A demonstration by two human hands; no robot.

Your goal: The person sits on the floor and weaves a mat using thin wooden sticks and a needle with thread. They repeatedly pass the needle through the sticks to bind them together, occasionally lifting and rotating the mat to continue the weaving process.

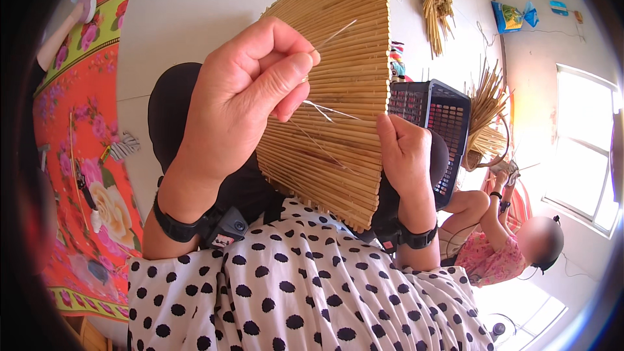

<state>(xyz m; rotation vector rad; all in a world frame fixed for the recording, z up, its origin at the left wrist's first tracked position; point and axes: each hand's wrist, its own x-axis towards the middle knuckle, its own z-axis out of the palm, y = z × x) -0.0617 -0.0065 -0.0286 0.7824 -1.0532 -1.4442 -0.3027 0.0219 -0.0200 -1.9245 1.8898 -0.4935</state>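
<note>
A mat of thin straw-coloured stalks (338,149), bound side by side, rests across my lap and reaches up past the top of the picture. Above its left part, my left hand (250,84) pinches thin pale thread (336,34) between thumb and forefinger. Loose ends of the thread hang below the fingers over the stalks. My right hand (409,156) grips the mat's right edge, thumb on top and the fingers hidden behind it.
A dark plastic basket (448,117) stands right of the mat. Bundled stalks (437,0) lie at the top, with more stalks (487,104) behind the basket. Another person (487,240) sits at the right, hands near a basket. A red floral cloth (84,156) covers the floor at left.
</note>
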